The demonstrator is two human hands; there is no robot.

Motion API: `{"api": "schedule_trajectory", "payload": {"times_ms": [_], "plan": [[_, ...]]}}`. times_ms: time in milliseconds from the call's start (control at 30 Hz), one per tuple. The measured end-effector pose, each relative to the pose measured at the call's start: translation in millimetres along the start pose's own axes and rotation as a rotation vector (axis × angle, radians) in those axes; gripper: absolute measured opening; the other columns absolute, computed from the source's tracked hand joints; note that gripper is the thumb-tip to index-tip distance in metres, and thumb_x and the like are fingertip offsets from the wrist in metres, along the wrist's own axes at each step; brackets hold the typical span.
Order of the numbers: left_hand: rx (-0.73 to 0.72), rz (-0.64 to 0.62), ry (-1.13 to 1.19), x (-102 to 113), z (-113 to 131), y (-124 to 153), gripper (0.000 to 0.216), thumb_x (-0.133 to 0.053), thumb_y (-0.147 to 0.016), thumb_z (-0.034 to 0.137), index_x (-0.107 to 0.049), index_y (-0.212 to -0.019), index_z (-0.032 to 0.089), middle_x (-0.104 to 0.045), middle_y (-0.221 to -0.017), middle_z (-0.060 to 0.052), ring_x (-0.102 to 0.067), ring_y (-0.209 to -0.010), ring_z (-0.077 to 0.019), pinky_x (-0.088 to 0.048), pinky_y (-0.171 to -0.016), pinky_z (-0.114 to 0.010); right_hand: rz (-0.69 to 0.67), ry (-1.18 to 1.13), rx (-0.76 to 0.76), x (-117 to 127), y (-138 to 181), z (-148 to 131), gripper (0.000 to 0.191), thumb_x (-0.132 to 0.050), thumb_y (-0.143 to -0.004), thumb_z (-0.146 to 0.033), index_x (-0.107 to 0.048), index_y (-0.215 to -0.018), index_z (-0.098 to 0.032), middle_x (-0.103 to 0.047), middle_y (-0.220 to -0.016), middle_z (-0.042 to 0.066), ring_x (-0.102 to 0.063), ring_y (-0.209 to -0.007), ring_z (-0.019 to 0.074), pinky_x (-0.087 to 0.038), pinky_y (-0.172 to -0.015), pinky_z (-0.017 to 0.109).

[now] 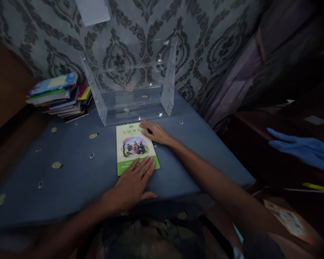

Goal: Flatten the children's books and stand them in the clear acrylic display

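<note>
A thin book [135, 144] lay flat on the blue-grey worktop [72, 172], right near the middle of the frame. Its front was pale cream, with green writing at the top, a picture of people by a pink tree, and a green strip along the bottom. Two bare hands were on it. The left hand [135, 183], just below the middle of the frame, lay flat with its palm down; its fingers were side by side on the green strip, and its thumb stuck out to the right, off the book. The right hand [158, 133] came over the top right corner of the book, with its fingers a little bent and its thumb held apart from them. Just behind the book, in the upper middle, stood a see-through rack [170, 82] with tall sides. In the upper left, a messy pile of books [55, 95] sat on the worktop, with a blue one on top. Small yellow shapes and little pale boxes were dotted over the worktop. Along the top of the frame was a grey wall [121, 46] with dark curly patterns, and a white sheet [94, 12] hung there. A purple curtain [232, 86] hung in the upper right. At the right edge was a blue glove [305, 145], but it was too dark to tell if someone wore it
</note>
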State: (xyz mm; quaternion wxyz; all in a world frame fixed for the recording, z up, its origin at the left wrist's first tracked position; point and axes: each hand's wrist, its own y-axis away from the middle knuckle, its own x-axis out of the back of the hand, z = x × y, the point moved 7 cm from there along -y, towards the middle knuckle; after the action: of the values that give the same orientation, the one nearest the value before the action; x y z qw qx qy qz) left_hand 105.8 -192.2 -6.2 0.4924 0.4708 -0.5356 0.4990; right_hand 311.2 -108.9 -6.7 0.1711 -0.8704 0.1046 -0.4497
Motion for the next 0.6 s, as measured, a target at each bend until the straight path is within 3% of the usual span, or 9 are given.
{"api": "schedule_trajectory", "payload": {"times_ms": [167, 367, 600], "plan": [[0.19, 0.045, 0.014, -0.5, 3.5, 16.3, 0.089, -0.027, -0.1, 0.068, -0.005, -0.16, 0.007, -0.025, -0.164, -0.02, -0.017, -0.154, -0.0289, -0.023, -0.123, -0.047, -0.004, 0.004, -0.023, -2.1, 0.9, 4.4, 0.043, -0.052, -0.098, -0.037, -0.061, -0.136, -0.019, -0.055, -0.147, 0.011, -0.043, -0.144, 0.0258, -0.038, -0.118, 0.05], [0.404, 0.115, 0.01, -5.6, 2.1, 32.8, 0.093, -0.033, -0.099, 0.066, 0.003, -0.16, 0.006, -0.026, -0.162, -0.024, -0.02, -0.153, -0.0335, -0.032, -0.119, -0.052, -0.001, 0.062, -0.022, -4.3, 1.8, 4.2, 0.045, -0.05, -0.098, -0.035, -0.06, -0.137, -0.015, -0.054, -0.148, 0.014, -0.043, -0.144, 0.0266, -0.037, -0.118, 0.051], [0.498, 0.17, 0.028, -3.0, -7.0, 28.6, 0.087, -0.034, -0.101, 0.062, -0.001, -0.16, 0.008, -0.027, -0.162, -0.025, -0.022, -0.152, -0.0336, -0.035, -0.118, -0.055, -0.044, 0.218, -0.032, -8.7, 4.0, -18.0, 0.042, -0.046, -0.098, -0.025, -0.061, -0.136, -0.018, -0.056, -0.146, 0.013, -0.046, -0.142, 0.0265, -0.035, -0.119, 0.053]]}}
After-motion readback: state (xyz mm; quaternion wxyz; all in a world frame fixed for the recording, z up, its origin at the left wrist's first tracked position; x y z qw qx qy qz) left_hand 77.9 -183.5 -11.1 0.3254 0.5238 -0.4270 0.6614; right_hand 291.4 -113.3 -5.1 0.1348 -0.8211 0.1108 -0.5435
